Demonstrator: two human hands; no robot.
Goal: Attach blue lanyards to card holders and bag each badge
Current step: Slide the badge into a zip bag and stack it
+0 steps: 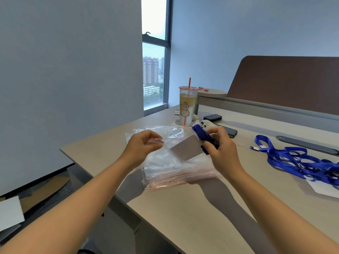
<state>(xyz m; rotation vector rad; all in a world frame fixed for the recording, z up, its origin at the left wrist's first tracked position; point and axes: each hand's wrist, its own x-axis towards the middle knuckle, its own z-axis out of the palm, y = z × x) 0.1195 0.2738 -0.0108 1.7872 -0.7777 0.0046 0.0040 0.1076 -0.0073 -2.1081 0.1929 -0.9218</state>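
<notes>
My right hand (221, 149) grips a bunched blue lanyard (201, 134) together with the white card holder (187, 148) attached to it, held above the table. The card's left end points into a clear zip bag (165, 156). My left hand (143, 143) pinches that bag's open edge and holds it up. Under both hands lies a stack of clear zip bags with red seal lines (176, 177). A tangle of loose blue lanyards (297, 162) lies on the table at the right.
A drink cup with a red straw (187, 107) stands at the back of the table (192, 217). Behind my right hand lie a dark phone (232, 132), a black case (212, 117) and a white object. White cards (322, 187) sit under the lanyard pile. The table's left edge drops to the floor.
</notes>
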